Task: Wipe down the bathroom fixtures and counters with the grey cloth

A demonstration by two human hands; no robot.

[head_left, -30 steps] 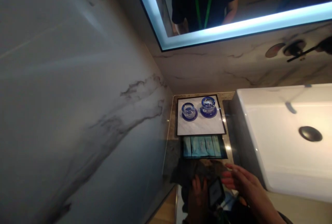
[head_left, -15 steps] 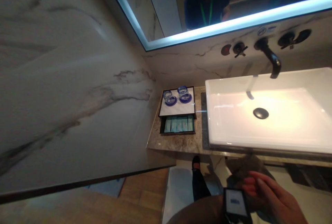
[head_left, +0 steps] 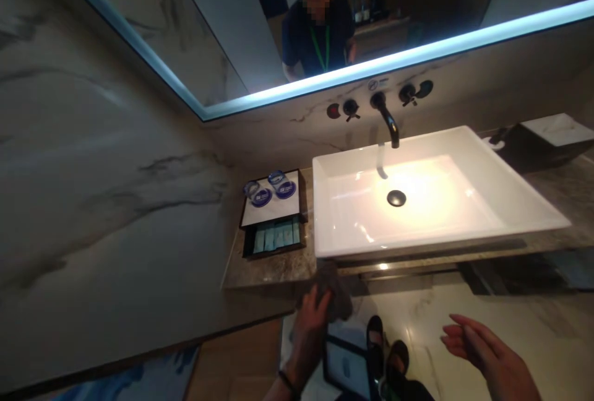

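Two hands below the bench edge: left hand pinching a dark cloth at the bench front; right hand spread, empty, beneath the white sink.

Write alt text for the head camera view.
A person's left hand presses a dark cloth at the front edge of a stone counter, beside a white sink. The right hand hangs open, empty.
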